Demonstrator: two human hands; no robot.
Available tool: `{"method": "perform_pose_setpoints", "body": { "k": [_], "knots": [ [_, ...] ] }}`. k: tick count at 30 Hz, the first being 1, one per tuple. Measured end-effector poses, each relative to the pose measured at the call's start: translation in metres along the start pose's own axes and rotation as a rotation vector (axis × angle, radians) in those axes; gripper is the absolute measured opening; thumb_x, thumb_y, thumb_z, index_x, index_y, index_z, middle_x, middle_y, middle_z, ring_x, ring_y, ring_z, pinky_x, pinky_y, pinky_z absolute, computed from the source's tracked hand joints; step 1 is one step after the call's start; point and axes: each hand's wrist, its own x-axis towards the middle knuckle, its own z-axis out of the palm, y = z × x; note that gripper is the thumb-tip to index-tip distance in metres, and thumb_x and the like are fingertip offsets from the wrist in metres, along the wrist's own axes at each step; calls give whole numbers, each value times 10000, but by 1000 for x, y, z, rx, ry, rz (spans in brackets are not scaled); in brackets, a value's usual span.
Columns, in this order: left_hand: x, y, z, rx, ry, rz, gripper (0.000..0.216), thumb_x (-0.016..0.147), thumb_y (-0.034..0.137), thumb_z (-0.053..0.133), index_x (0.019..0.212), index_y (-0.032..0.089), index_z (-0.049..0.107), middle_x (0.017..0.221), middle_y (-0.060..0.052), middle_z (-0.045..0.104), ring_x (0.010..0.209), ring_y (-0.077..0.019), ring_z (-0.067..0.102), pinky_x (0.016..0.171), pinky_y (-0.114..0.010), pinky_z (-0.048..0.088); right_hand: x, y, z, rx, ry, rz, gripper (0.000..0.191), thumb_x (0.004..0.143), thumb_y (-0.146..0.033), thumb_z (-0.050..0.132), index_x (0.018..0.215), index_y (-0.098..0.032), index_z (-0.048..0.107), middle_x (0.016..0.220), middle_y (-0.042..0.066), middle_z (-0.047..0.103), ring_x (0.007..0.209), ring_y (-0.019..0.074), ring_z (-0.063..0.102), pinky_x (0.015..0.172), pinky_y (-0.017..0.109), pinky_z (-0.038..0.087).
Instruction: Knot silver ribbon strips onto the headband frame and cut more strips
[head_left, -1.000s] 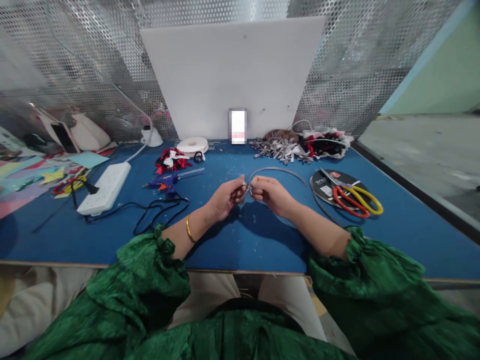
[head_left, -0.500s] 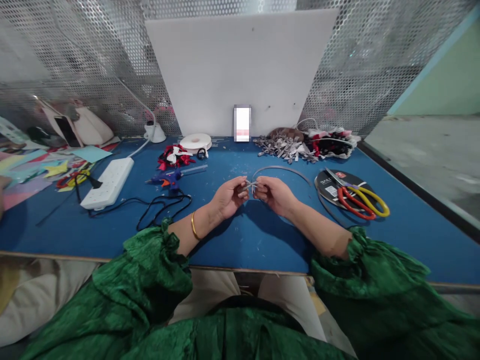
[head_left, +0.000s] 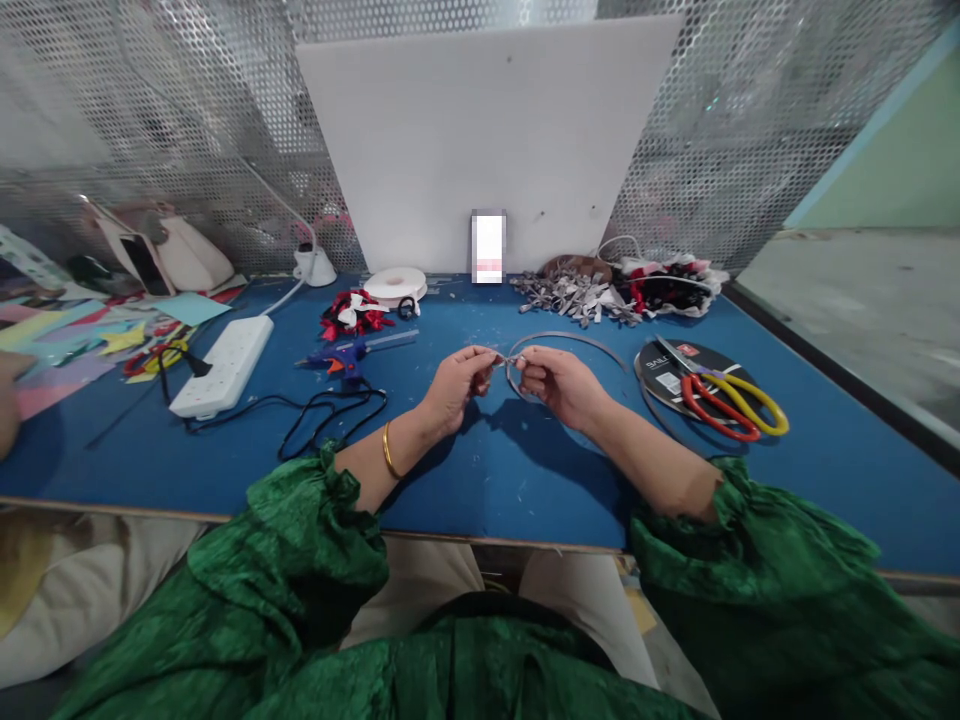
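Observation:
My left hand (head_left: 463,386) pinches a thin grey ribbon between thumb and fingertips over the middle of the blue table. Opposite it, my right hand (head_left: 561,382) grips the same ribbon, and a small twist of it shows between the two sets of fingertips. From there the grey ribbon (head_left: 574,337) curves behind my right hand and round to the right, toward a black ribbon spool (head_left: 664,378). Red-and-yellow-handled scissors (head_left: 724,400) lie across that spool. Parts of the ribbon are hidden by my fingers.
A blue glue gun (head_left: 341,360) with its black cord lies left of my hands, beside a white power strip (head_left: 225,367). Behind are red bows (head_left: 352,315), a white spool (head_left: 394,283), a grey ribbon pile (head_left: 577,295) and a propped phone (head_left: 489,248). Another person's hand (head_left: 9,400) shows far left.
My fingertips have drawn slightly apart, and the small grey bundle between them looks narrower. A ribbon loop now hangs below by my right fingers. The view has shifted slightly.

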Motion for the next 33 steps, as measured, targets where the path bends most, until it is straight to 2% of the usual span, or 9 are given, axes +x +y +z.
{"method": "perform_pose_setpoints", "body": {
  "k": [4, 9, 18, 25, 29, 33],
  "knots": [
    [0, 3, 0, -5, 41, -23, 193, 680, 304, 718, 708, 138, 623, 568, 36, 459, 497, -62, 381, 499, -218, 291, 0, 1, 2, -33, 63, -40, 135, 692, -260, 695, 722, -153, 618, 568, -52, 341, 509, 81, 267, 479, 250, 227],
    [1, 4, -2, -97, 16, -94, 198, 690, 298, 707, 703, 145, 581, 597, 43, 459, 491, -52, 402, 507, -211, 317, 1, 0, 2, -87, 183, -83, 210, 676, -288, 717, 823, -175, 618, 559, -51, 416, 509, 90, 334, 486, 248, 262],
    [3, 3, -5, -161, -50, -163, 205, 700, 302, 707, 742, 142, 586, 585, 53, 440, 470, -51, 405, 492, -203, 335, -1, 0, 0, -335, 105, -162, 294, 716, -437, 740, 738, -171, 616, 558, -38, 491, 497, 91, 430, 495, 244, 336],
    [5, 3, -6, -113, 42, -196, 438, 715, 568, 694, 816, 143, 650, 600, 32, 477, 456, -48, 396, 458, -203, 298, 0, -1, 0, -332, 149, -207, 268, 715, -411, 745, 728, -171, 626, 625, -18, 560, 504, 88, 479, 514, 245, 382],
    [3, 0, -4, 25, 20, -153, 429, 650, 526, 770, 793, 128, 703, 590, 25, 470, 468, -44, 369, 445, -209, 248, 0, -1, -1, -323, 181, -210, 260, 708, -405, 755, 739, -177, 635, 654, -11, 589, 508, 87, 486, 508, 243, 384],
    [1, -4, -3, 64, -21, -112, 331, 616, 428, 805, 743, 137, 715, 569, 38, 438, 477, -48, 337, 458, -220, 229, 0, 0, 0, -310, 152, -206, 257, 693, -401, 769, 744, -181, 646, 673, -4, 614, 510, 87, 485, 505, 245, 390]
  ]
}}
